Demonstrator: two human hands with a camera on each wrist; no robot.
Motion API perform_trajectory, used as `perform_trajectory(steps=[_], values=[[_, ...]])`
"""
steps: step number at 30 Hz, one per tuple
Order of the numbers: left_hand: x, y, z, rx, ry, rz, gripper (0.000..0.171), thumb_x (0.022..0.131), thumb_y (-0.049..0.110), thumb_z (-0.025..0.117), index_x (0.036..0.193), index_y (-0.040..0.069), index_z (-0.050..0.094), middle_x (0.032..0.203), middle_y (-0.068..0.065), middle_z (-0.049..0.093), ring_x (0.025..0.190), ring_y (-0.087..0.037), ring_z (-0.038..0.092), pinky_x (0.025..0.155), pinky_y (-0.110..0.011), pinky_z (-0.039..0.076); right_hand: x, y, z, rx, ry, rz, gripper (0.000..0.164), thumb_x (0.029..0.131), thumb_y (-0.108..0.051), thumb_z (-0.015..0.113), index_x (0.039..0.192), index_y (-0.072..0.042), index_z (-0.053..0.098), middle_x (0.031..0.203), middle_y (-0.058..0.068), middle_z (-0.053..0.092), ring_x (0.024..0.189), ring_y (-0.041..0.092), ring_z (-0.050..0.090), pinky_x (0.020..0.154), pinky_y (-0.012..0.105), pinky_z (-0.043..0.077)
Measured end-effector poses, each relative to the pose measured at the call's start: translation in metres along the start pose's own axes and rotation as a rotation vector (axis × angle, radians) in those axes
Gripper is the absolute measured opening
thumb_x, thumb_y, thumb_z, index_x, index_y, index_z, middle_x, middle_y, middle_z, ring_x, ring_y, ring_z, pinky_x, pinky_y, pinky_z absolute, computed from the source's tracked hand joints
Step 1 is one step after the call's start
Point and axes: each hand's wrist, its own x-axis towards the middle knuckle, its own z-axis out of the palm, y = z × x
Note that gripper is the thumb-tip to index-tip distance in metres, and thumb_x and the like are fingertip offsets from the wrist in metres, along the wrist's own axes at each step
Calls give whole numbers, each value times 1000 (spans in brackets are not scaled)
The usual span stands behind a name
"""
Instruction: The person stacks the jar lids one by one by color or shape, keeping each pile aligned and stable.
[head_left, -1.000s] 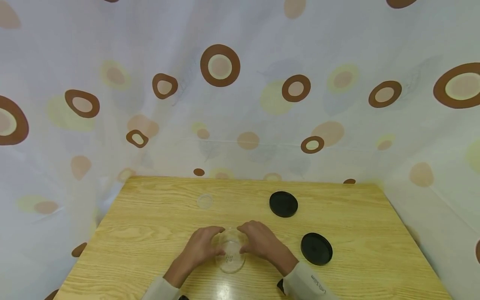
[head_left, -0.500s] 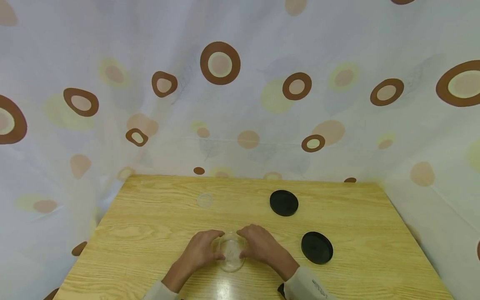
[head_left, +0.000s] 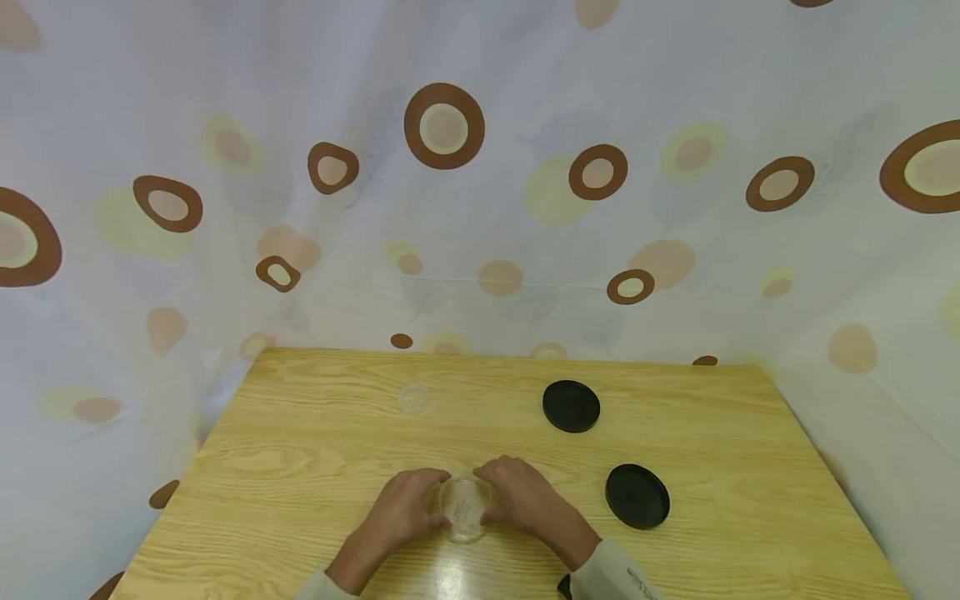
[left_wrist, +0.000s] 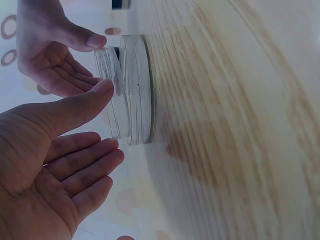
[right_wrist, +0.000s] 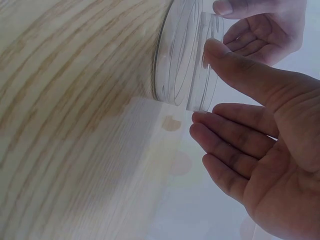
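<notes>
Both hands are at the middle front of the wooden table. My left hand (head_left: 405, 506) and right hand (head_left: 523, 502) hold opposite sides of a clear round petri dish (left_wrist: 116, 112) between thumbs and fingers. Beneath it a second clear petri dish (left_wrist: 140, 95) sits on the table. In the left wrist view the held dish leans at a slight angle, close against the lower one at one side with a narrow gap at the other. The right wrist view shows the upper dish (right_wrist: 202, 75) near the rim of the lower dish (right_wrist: 172, 60); small marks show through the stack from above.
Two round black shallow dishes lie to the right, the farther black dish (head_left: 572, 406) and the nearer black dish (head_left: 637, 497). A small clear disc (head_left: 412, 399) lies toward the back left of the wooden table (head_left: 300, 450). Patterned curtains surround the table.
The held petri dish has come down and toward me, now nearly over the lower dish. Both hands have moved with it. The black dishes and clear disc stay where they were.
</notes>
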Motion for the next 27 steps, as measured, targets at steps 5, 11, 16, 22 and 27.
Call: perform_trajectory(steps=[5,11,16,22,27], values=[[-2,0,1,6,-2,-8,60,60,20,88,112,1,65,113,-14,69,104,-31,65,88,-41,55,1,-2,1,19,-11,-1,57,67,-28,86,115,-4,66,109,5,70,101,21,64,86,34,54],[-3,1,-1,1,3,-4,60,59,19,88,111,0,65,111,-14,69,103,-30,66,88,-41,55,1,-2,4,17,0,-11,52,66,-26,86,110,-5,68,102,4,71,91,16,63,79,30,53],[-4,4,-1,6,-6,-8,60,59,18,88,111,-1,65,111,-15,69,102,-32,66,87,-41,55,2,-3,8,19,17,-11,46,63,-24,87,102,-7,70,95,2,72,86,13,62,77,31,52],[-3,4,1,27,-16,-11,60,58,18,88,110,-2,65,110,-15,69,100,-31,67,86,-39,56,2,-3,11,-4,17,-5,42,63,-24,87,99,-9,70,92,0,71,83,12,61,74,29,51],[-4,4,3,35,-26,-10,61,57,17,88,110,-2,65,109,-15,70,100,-30,67,86,-39,56,2,-4,12,-29,2,-1,46,64,-26,87,103,-8,70,95,1,72,85,13,62,77,31,52]])
